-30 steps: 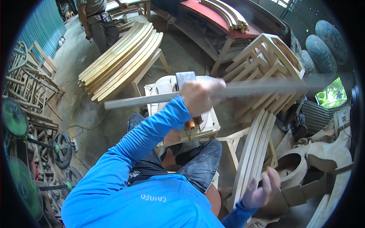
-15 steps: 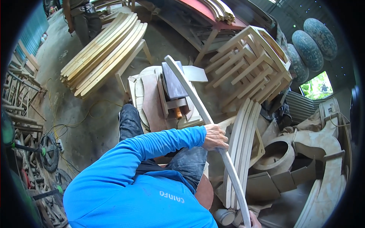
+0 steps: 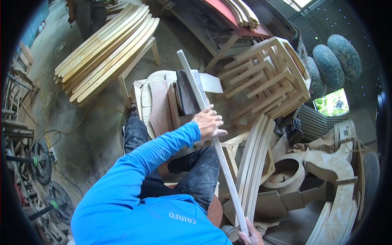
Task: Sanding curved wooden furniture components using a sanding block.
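A long, narrow wooden slat (image 3: 227, 166) slants from the middle of the view down to the lower right. Its far end lies over a dark grey block (image 3: 188, 96) on a low work stand with wooden pads (image 3: 159, 100). My left hand (image 3: 208, 121) rests on the slat just on the near side of the block, fingers stretched out and apart. At the near end, my right hand (image 3: 252, 234) is closed around the slat, partly cut off by the lower edge.
Several similar slats (image 3: 253, 163) lean just right of my knees. A stack of curved slats (image 3: 108, 53) sits on a stand at upper left. Wooden frames (image 3: 271, 77) and a round wooden ring (image 3: 286, 171) stand on the right. Wheels and cables (image 3: 41, 163) lie left.
My left hand has loosened from its closed grip and moved up and left, fingers now extended. The slat has been turned and shifted left, with my right hand following at its near end.
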Demonstrator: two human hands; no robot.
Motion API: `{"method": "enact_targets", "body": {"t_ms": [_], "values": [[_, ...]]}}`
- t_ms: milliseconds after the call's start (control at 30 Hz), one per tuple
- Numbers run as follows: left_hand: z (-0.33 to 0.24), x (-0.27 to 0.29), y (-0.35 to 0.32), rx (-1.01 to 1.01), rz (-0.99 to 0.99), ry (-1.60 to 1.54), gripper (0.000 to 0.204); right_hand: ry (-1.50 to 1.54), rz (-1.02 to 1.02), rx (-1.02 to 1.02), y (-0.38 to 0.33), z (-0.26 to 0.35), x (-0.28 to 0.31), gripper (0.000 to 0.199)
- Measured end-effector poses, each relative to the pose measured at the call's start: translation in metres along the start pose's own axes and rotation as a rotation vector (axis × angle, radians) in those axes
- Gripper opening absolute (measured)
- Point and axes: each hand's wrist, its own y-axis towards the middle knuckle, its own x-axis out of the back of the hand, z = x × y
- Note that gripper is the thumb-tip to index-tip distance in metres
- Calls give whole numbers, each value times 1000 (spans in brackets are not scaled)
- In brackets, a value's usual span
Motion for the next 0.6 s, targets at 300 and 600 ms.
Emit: {"method": "enact_targets", "body": {"t_ms": [300, 600], "values": [[187, 36, 41, 175, 108, 342, 72, 193, -38, 195, 166, 80, -68, 71], [267, 70, 49, 425, 212, 370, 71, 39, -270, 511, 265, 108, -123, 73]]}}
